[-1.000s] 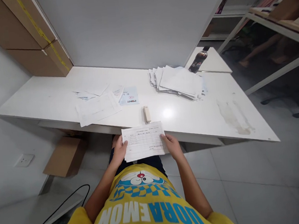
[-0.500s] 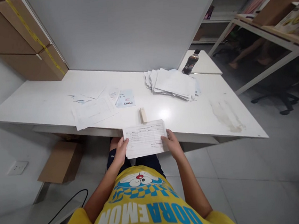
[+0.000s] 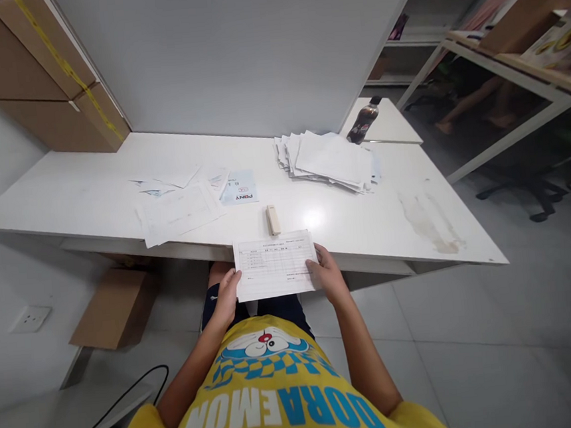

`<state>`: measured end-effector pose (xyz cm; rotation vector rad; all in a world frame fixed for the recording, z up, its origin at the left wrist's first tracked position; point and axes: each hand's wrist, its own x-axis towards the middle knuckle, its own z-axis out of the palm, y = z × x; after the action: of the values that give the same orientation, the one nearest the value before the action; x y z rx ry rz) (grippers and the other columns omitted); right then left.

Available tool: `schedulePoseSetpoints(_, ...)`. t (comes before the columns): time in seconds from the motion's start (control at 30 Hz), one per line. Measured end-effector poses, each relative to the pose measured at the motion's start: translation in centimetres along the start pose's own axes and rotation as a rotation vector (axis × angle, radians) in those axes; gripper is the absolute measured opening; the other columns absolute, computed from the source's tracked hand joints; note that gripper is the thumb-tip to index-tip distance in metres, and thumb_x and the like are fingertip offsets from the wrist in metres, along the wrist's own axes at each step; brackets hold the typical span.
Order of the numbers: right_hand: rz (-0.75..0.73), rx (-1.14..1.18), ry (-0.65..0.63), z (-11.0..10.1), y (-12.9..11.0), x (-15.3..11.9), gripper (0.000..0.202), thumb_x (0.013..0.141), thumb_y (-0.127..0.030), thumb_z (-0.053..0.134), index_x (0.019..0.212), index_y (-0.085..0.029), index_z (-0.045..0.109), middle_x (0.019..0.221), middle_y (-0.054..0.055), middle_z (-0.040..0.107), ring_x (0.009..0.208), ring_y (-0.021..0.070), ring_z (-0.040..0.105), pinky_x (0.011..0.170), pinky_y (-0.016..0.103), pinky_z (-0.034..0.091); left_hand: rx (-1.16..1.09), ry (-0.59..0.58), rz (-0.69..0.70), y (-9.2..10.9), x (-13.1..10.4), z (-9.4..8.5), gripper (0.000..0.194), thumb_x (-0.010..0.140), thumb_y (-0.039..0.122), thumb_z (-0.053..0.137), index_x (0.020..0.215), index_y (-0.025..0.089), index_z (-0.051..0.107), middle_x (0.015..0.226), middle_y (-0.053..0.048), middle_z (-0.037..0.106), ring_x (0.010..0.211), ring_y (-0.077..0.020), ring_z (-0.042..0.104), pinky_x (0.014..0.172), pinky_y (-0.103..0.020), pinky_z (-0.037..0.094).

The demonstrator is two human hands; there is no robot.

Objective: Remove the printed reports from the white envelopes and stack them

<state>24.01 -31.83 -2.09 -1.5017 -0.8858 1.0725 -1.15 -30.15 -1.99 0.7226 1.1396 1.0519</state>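
Note:
Between my two hands is a small stack of printed forms (image 3: 274, 265), held at the front edge of the white desk (image 3: 346, 225). My left hand (image 3: 226, 295) pinches the left edge, its thumb near the sheet's rim. The right edge is gripped by my right hand (image 3: 328, 277), with the thumb lying on top and the fingers behind. Just beyond the forms a beige stapler-like block (image 3: 273, 220) stands on the desk. Loose sheets (image 3: 180, 213) lie to the left, by a light blue PONY-printed paper (image 3: 241, 188).
A thick pile of papers (image 3: 333, 160) lies at the back right, beside a dark drink bottle (image 3: 364, 120). Cardboard boxes (image 3: 52, 121) are stacked at the back left. Another box (image 3: 116, 309) is on the floor. A person's legs (image 3: 476, 104) show under the far table.
The forms have moved slightly left, and my left hand now sits lower on their edge with less thumb over the sheet. My right hand keeps its grip.

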Motion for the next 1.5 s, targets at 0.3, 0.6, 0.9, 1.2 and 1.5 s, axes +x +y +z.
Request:
schedulePoseSetpoints(0.3, -0.006, 0.083, 0.073, 0.5, -0.9, 0.5, 0.066, 0.076, -0.036, 0.057, 0.137, -0.020, 0.038, 0.129, 0.015, 0.057, 0.114, 0.0259, 0.057, 0.094, 0.044, 0.047, -0.048, -0.107, 0.021, 0.8, -0.4, 0.8, 0.038, 0.073, 0.050, 0.067, 0.088, 0.016, 0.059, 0.066, 0.001, 0.062, 0.050, -0.0101, 0.055, 0.046, -0.021, 0.039)
schedulePoseSetpoints(0.6, -0.276, -0.549, 0.166, 0.4, -3.3, 1.2, 0.055, 0.088, -0.040, 0.042, 0.137, -0.015, 0.040, 0.116, 0.016, 0.060, 0.099, 0.0280, 0.059, 0.084, 0.048, 0.050, 0.175, -0.138, -0.018, 0.0, 0.2, 1.3, 0.046, 0.072, 0.058, 0.064, 0.085, 0.015, 0.055, 0.054, 0.003, 0.056, 0.035, -0.0043, 0.040, 0.035, -0.018, 0.022)
schedulePoseSetpoints(0.9, -0.835, -0.816, 0.057, 3.9, -5.2, 0.9, 0.042, 0.085, -0.009, 0.037, 0.123, -0.016, 0.053, 0.129, 0.012, 0.055, 0.125, 0.0238, 0.043, 0.103, 0.043, 0.038, 0.181, -0.128, -0.005, -0.3, 0.4, 1.3, 0.040, 0.071, 0.052, 0.067, 0.084, 0.016, 0.055, 0.056, 0.004, 0.055, 0.038, -0.0044, 0.042, 0.037, -0.017, 0.025)
schedulePoseSetpoints(1.2, -0.755, -0.967, 0.008, 7.0, -6.4, 2.8, 0.050, 0.065, 0.008, 0.035, 0.102, -0.014, 0.062, 0.106, 0.011, 0.064, 0.100, 0.0243, 0.053, 0.085, 0.035, 0.040, 0.162, -0.077, 0.004, -0.2, 1.0, 1.3, 0.042, 0.069, 0.053, 0.068, 0.082, 0.016, 0.056, 0.054, 0.006, 0.052, 0.039, -0.0044, 0.040, 0.038, -0.017, 0.025)
schedulePoseSetpoints(1.5, -0.766, -0.969, 0.166, 8.7, -4.2, 2.7, 0.041, 0.068, 0.009, 0.036, 0.088, -0.016, 0.061, 0.091, 0.009, 0.064, 0.089, 0.0219, 0.053, 0.078, 0.032, 0.039, 0.145, -0.062, -0.004, -0.5, 1.4, 1.4, 0.043, 0.068, 0.053, 0.069, 0.083, 0.015, 0.056, 0.054, 0.005, 0.052, 0.039, -0.0043, 0.039, 0.038, -0.017, 0.025)
